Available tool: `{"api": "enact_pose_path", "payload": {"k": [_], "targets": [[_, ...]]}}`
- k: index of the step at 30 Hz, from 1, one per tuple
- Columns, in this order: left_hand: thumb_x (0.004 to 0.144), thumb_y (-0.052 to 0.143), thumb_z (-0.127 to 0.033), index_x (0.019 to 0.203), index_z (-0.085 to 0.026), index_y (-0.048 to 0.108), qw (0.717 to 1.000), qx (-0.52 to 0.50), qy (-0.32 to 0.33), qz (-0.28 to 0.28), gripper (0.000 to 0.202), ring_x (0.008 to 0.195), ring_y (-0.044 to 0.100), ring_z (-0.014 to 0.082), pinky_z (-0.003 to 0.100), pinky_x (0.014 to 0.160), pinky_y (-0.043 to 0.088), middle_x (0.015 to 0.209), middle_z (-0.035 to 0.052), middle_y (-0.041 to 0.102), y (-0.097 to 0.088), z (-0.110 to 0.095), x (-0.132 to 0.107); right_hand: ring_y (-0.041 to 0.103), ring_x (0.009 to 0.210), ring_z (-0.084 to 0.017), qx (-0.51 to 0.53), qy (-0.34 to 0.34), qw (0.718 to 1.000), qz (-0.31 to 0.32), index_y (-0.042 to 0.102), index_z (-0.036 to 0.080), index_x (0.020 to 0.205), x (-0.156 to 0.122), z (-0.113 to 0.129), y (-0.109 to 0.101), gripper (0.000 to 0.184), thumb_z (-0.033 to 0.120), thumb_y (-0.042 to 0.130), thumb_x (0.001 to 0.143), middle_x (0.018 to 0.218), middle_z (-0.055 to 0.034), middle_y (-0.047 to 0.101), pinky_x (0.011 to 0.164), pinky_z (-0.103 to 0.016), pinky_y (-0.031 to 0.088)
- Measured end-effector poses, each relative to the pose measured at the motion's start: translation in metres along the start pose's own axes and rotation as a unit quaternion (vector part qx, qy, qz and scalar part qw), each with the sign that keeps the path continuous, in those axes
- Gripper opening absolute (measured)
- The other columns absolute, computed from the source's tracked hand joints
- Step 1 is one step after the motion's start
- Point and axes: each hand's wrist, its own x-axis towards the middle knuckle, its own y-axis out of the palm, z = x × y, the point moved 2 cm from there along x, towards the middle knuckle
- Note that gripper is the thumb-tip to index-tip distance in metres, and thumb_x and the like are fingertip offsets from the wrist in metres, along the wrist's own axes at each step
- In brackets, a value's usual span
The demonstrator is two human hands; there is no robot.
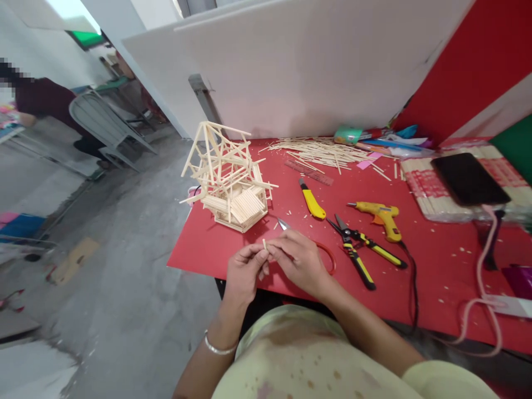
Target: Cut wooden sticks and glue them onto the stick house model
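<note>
Near the front edge of the red table, my left hand (pixel 248 267) and my right hand (pixel 296 259) meet at the fingertips. Both pinch a short piece of wooden stick (pixel 265 244), whose pale upper end pokes up between them. Just beyond, to the left, stands a model house of thin wooden sticks (pixel 236 188), with an open roof frame and a slatted panel in front. Scissors (pixel 331 256) with red handles lie partly hidden under my right hand, their blade tip showing past the knuckles.
Right of my hands lie a yellow utility knife (pixel 312 203), black-and-yellow shears (pixel 353 246) and a yellow glue gun (pixel 380 216) with a cord. Loose sticks (pixel 320 152) and a ruler (pixel 310 172) lie behind. A phone (pixel 469 178) rests on packed sticks. A person (pixel 50 105) sits at far left.
</note>
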Motion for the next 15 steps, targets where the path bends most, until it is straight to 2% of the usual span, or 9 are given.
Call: {"api": "enact_pose_path", "payload": {"k": [5, 8, 10, 11, 13, 15], "targets": [[0.07, 0.081, -0.034, 0.079, -0.015, 0.07, 0.999, -0.022, -0.028, 0.02, 0.023, 0.041, 0.048, 0.0039, 0.015, 0.037, 0.033, 0.065, 0.0, 0.065, 0.008, 0.004, -0.001, 0.057, 0.075, -0.013, -0.07, 0.031, 0.997, -0.013, 0.067, 0.021, 0.093, -0.003, -0.011, -0.006, 0.017, 0.023, 0.05, 0.095, 0.083, -0.0026, 0.063, 0.071, -0.026, 0.046], [0.071, 0.081, -0.033, 0.08, -0.015, 0.069, 0.998, -0.045, -0.038, 0.032, 0.024, 0.041, 0.048, 0.0038, 0.014, 0.036, 0.032, 0.067, 0.0004, 0.065, 0.013, 0.004, -0.003, 0.059, 0.089, -0.019, -0.176, 0.074, 0.981, -0.036, 0.065, 0.018, 0.109, -0.006, -0.027, -0.014, 0.022, 0.023, 0.05, 0.094, 0.098, -0.0086, 0.065, 0.079, -0.03, 0.046], [0.071, 0.081, -0.032, 0.082, -0.015, 0.068, 0.997, -0.056, -0.036, 0.035, 0.024, 0.042, 0.049, 0.0039, 0.014, 0.036, 0.032, 0.068, 0.0007, 0.066, 0.016, 0.003, -0.003, 0.06, 0.096, -0.021, -0.215, 0.084, 0.973, -0.003, 0.064, 0.019, 0.116, -0.011, -0.036, -0.021, 0.027, 0.024, 0.052, 0.092, 0.105, -0.0098, 0.067, 0.081, -0.031, 0.046], [0.071, 0.081, -0.031, 0.082, -0.015, 0.068, 0.997, -0.063, -0.037, 0.035, 0.023, 0.043, 0.049, 0.0042, 0.014, 0.036, 0.032, 0.069, 0.0007, 0.066, 0.018, 0.004, -0.003, 0.062, 0.092, -0.02, -0.218, 0.094, 0.971, 0.026, 0.066, 0.02, 0.113, -0.015, -0.04, -0.024, 0.025, 0.026, 0.053, 0.093, 0.102, -0.008, 0.069, 0.078, -0.029, 0.046], [0.07, 0.082, -0.029, 0.081, -0.016, 0.067, 0.995, -0.076, -0.044, 0.037, 0.022, 0.046, 0.051, 0.0047, 0.014, 0.037, 0.032, 0.071, 0.0006, 0.066, 0.022, 0.006, -0.002, 0.063, 0.076, -0.016, -0.231, 0.134, 0.961, 0.065, 0.071, 0.023, 0.095, -0.026, -0.049, -0.035, 0.022, 0.033, 0.051, 0.095, 0.084, -0.0028, 0.071, 0.067, -0.025, 0.043], [0.07, 0.082, -0.028, 0.08, -0.017, 0.065, 0.994, -0.086, -0.054, 0.043, 0.023, 0.047, 0.051, 0.005, 0.015, 0.037, 0.031, 0.072, 0.0002, 0.066, 0.027, 0.011, 0.001, 0.062, 0.072, -0.015, -0.29, 0.18, 0.938, 0.054, 0.071, 0.022, 0.085, -0.039, -0.058, -0.05, 0.029, 0.039, 0.05, 0.096, 0.079, -0.0029, 0.07, 0.064, -0.025, 0.041]]}}
